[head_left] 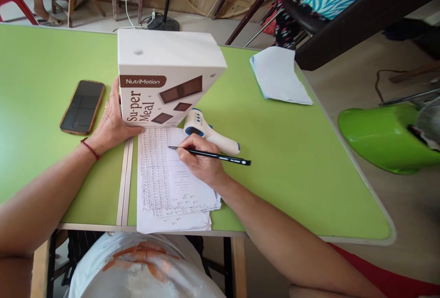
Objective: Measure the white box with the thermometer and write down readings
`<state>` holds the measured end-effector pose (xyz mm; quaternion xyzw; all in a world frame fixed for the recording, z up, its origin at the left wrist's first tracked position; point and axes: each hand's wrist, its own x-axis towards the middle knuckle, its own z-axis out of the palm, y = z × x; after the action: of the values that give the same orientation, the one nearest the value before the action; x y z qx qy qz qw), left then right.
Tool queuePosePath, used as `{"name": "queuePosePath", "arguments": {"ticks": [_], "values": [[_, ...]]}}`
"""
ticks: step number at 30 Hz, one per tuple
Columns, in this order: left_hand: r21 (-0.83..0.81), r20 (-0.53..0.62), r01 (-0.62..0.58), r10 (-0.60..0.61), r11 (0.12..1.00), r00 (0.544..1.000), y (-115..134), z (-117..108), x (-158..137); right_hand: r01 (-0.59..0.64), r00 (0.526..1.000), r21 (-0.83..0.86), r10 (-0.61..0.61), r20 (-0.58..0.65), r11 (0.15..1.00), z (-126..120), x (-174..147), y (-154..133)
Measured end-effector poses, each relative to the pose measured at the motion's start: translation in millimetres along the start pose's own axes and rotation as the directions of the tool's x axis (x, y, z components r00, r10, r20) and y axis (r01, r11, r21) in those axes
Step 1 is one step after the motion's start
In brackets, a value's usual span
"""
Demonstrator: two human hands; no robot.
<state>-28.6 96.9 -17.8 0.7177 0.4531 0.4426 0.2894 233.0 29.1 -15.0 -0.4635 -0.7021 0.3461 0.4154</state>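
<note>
My right hand (201,158) is closed around a black pen (220,155), its tip pointing left above sheets of paper (185,183) covered with rows of small handwriting. My left hand (112,117) grips the lower left edge of a white NutriMotion box (144,71). Its thumb lies along the bottom front and its fingers go up the side, partly hidden behind it. The box stands upright over the top of the sheets. Beyond my right hand lies a white and blue infrared thermometer (213,137), partly covered by that hand.
A smartphone (82,107) in a brown case lies left of my left hand. Folded white paper (278,75) rests at the far right of the green table (292,165). A green bin (381,137) stands on the floor to the right. At the upper left, a person's foot (48,17) shows.
</note>
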Motion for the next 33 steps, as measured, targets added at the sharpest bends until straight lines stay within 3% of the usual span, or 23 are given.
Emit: {"name": "queuePosePath", "arguments": {"ticks": [9,20,27,33], "values": [[-0.028,-0.016,0.000,-0.001,1.000,1.000,-1.1,0.2,-0.5,0.018,1.000,-0.002,-0.018,0.020,1.000,-1.3,-0.1,1.1],[0.258,0.050,-0.069,0.058,0.964,0.997,-4.4,-2.5,-2.0,0.084,0.995,-0.041,-0.086,-0.053,0.996,1.7,-0.3,5.6],[0.276,0.045,-0.074,0.065,0.958,0.997,-6.8,-3.0,-2.3,0.144,0.989,-0.027,-0.145,-0.038,0.989,1.0,0.3,6.1],[0.267,0.047,-0.091,0.081,0.960,0.996,-6.2,-3.2,-1.7,0.118,0.992,-0.045,-0.120,-0.046,0.992,0.4,-0.1,6.5]]}}
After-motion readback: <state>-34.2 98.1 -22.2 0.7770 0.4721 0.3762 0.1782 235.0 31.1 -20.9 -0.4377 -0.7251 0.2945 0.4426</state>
